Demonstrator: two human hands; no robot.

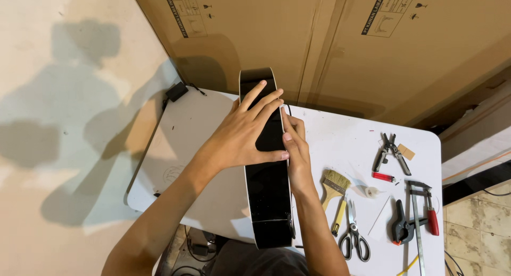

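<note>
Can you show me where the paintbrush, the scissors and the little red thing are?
paintbrush point(335, 181), head view, on its pale bristles.
scissors point(353, 234), head view, just below where the blades cross.
little red thing point(382, 177), head view, on the middle of its red body.

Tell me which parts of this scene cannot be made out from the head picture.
- Black glossy body: its middle is covered by the left hand; its near end dips below the table edge.
- Right hand: its palm lies behind the body's edge, so its grip cannot be judged.
- Bar clamp: cut off by the bottom edge.
- Cardboard boxes: cut off by the top edge.
</note>
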